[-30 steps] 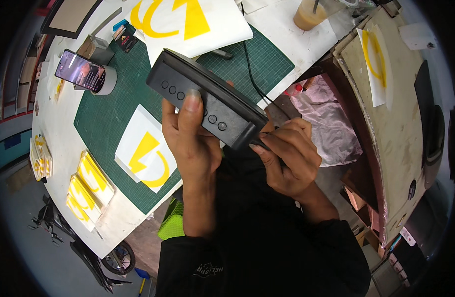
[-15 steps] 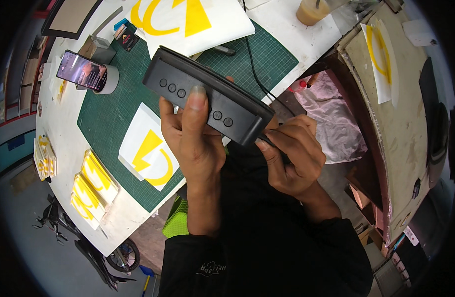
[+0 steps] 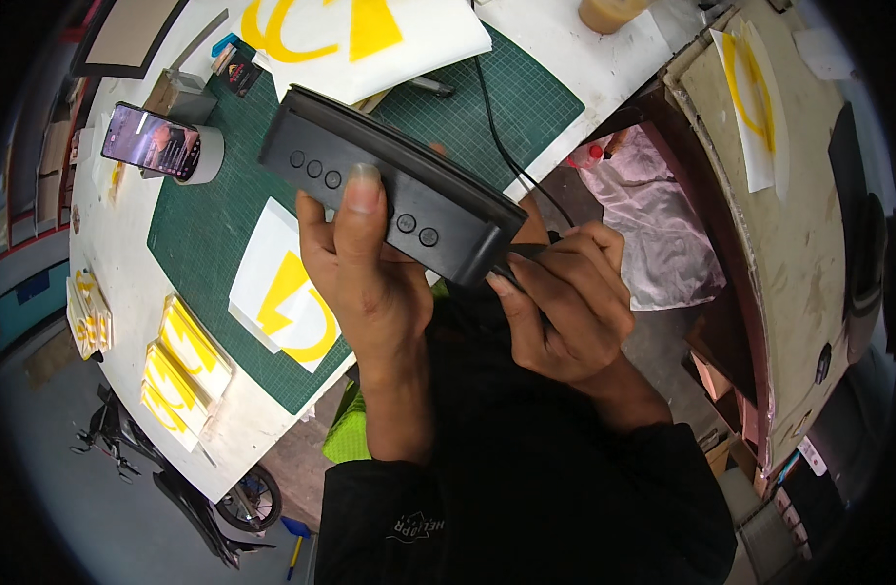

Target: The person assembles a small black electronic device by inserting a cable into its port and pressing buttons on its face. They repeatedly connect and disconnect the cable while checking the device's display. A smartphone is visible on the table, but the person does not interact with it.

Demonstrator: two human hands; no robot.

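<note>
My left hand [image 3: 365,263] grips a black box-shaped speaker [image 3: 389,195] from below, its thumb lying across the face between the round buttons. The speaker is held tilted above the table edge, its right end lower. At that right end, my right hand [image 3: 570,307] has its thumb and fingers pinched on the end of a black cable [image 3: 511,161], which runs from the table down into this hand. The fingers hide where the cable's tip meets the speaker.
Beneath lies a green cutting mat [image 3: 204,214] on a white table, with yellow-printed white sheets [image 3: 292,302]. A phone [image 3: 153,141] leans on a white roll at left; a drink cup [image 3: 609,12] stands far right. A second worktop [image 3: 799,292] is on the right.
The speaker and my left hand have shifted slightly left. My right hand stays pinched at the speaker's right end, moving a little left with it.
</note>
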